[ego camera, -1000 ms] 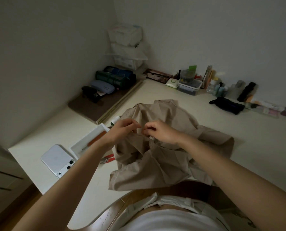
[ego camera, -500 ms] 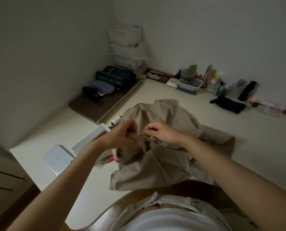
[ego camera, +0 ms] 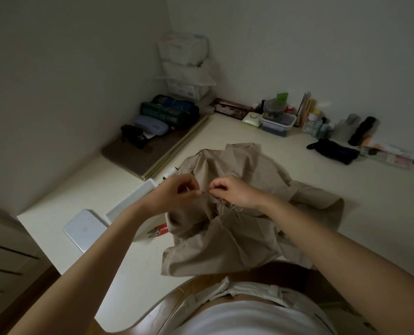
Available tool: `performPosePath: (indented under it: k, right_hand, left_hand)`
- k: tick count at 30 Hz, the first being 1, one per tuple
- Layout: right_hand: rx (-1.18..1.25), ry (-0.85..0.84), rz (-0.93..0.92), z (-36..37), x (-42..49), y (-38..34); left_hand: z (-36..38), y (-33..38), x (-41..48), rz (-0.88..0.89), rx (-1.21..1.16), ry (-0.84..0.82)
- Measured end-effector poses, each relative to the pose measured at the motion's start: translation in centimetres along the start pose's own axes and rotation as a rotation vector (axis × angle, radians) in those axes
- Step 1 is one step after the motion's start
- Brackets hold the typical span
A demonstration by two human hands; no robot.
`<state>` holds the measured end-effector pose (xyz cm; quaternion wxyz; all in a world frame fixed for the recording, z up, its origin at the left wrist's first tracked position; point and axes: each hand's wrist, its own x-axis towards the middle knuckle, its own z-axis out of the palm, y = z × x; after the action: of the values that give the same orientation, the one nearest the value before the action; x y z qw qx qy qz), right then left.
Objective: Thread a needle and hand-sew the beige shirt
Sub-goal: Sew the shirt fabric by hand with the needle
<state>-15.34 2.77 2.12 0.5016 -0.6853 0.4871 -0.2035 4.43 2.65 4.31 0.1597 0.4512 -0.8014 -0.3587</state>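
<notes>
The beige shirt lies crumpled on the white table in front of me. My left hand pinches a fold of the shirt at its upper middle. My right hand is close beside it, its fingers curled and pinching a thin needle at that fold. A loose light thread hangs under my right wrist. The needle's tip is hard to make out in the dim light.
A white tray, a phone and red snips lie left of the shirt. A thread spool stands behind the tray. Pouches, boxes and bottles line the back wall; a black pouch lies at right.
Both hands have shifted slightly on the fold; my left hand has moved down and closer to my right, covering more of the tray and phone. The shirt has stayed in place.
</notes>
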Motion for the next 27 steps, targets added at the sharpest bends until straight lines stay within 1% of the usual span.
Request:
performPosePath:
  k: [4,11,17,27]
  right_hand:
    - [-0.012,0.002,-0.011,-0.06,0.15,0.01]
    - [0.038,-0.002,-0.027,-0.08,0.42,0.24]
    - [0.092,-0.001,-0.034,-0.03,0.40,0.02]
    - [0.359,-0.064,0.013,0.68,-0.16,-0.46]
  left_hand:
    - [-0.05,-0.18,0.06,-0.009,-0.044,-0.004]
    - [0.27,-0.88,0.42,-0.061,-0.121,-0.007]
    - [0.46,-0.77,0.51,-0.047,-0.197,0.004]
    - [0.81,-0.34,0.69,-0.016,-0.178,0.073]
